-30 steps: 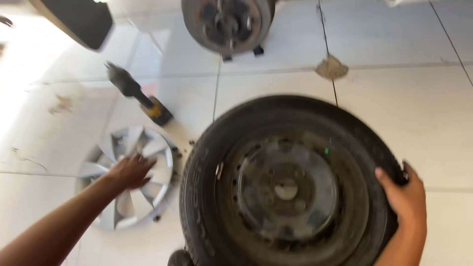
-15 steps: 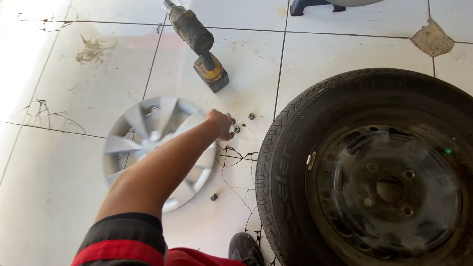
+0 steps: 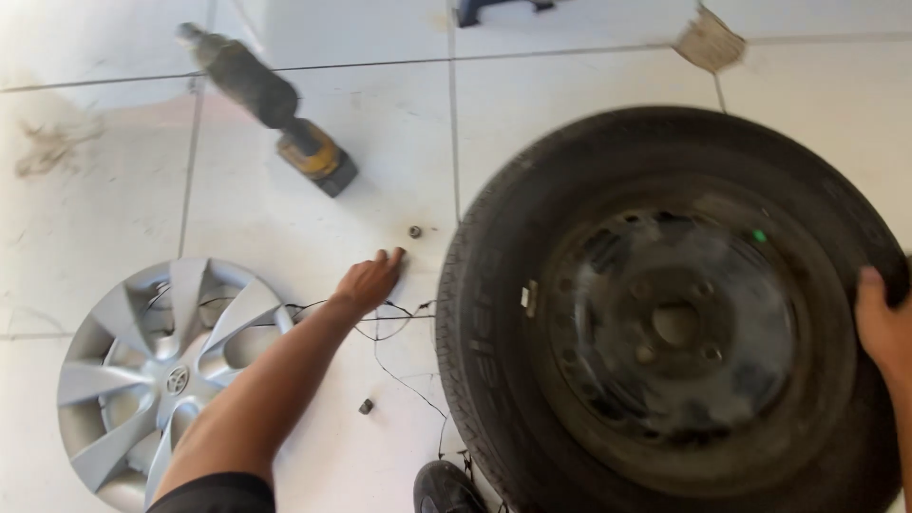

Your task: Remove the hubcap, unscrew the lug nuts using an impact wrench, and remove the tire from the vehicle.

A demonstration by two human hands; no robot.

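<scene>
White tiled floor (image 3: 589, 95), cracked.

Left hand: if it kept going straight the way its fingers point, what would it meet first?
Probably the small dark lug nut lying on the white tiled floor just beyond the left hand. Nothing else lies between, though blur makes the exact line uncertain.

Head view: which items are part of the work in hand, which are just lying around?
In hand:
- wheel, steadied by right hand
- lug nut, just off the left hand fingers

Lying about:
- hubcap
- power tool
- second nut
</scene>
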